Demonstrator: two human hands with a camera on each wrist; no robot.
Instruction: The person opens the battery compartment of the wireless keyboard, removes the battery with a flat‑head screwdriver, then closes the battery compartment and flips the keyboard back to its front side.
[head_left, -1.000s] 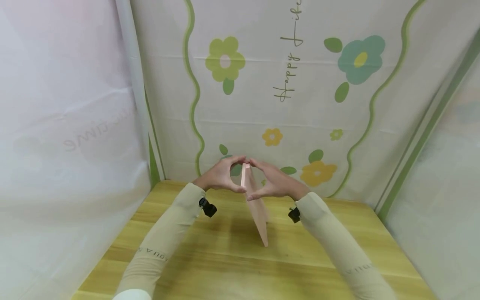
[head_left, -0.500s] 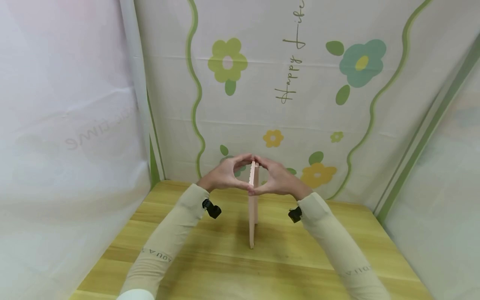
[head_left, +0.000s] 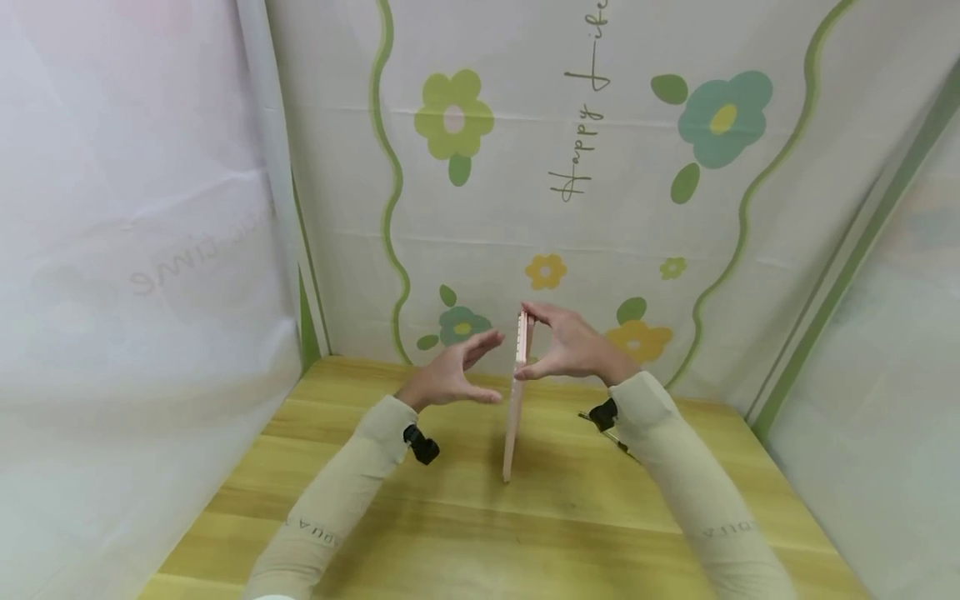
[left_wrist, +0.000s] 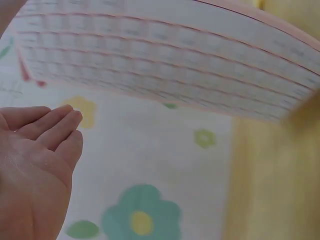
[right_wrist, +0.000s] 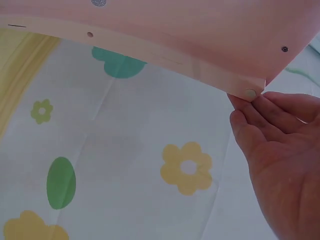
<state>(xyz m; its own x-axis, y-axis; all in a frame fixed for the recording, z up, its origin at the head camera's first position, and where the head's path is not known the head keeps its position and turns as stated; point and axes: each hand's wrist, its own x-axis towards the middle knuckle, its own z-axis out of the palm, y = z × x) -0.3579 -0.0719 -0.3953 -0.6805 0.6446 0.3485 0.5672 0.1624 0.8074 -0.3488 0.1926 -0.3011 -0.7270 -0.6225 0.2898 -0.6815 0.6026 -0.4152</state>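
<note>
A pink keyboard (head_left: 514,417) stands on its short end, edge-on in the head view. Its rows of white keys (left_wrist: 175,60) face the left hand, blurred in the left wrist view; the plain pink underside (right_wrist: 210,37) with small screws shows in the right wrist view. My right hand (head_left: 576,346) grips the upper end between thumb and fingertips. To the left, my left hand (head_left: 450,375) is apart from the keyboard, fingers extended and thumb spread, holding nothing. Whether the keyboard's lower end touches the table is hard to tell.
The wood-grain table (head_left: 375,533) lies below both hands. Behind it hangs a white curtain (head_left: 510,200) with printed flowers, and further pale curtains (head_left: 135,350) close in the sides. A black wrist camera (head_left: 422,444) sits on the left sleeve, another (head_left: 602,414) on the right.
The left hand has let go of the keyboard's upper end and drawn away left. That end has shifted right with the right hand, and the keyboard has turned from its earlier slant to nearly upright.
</note>
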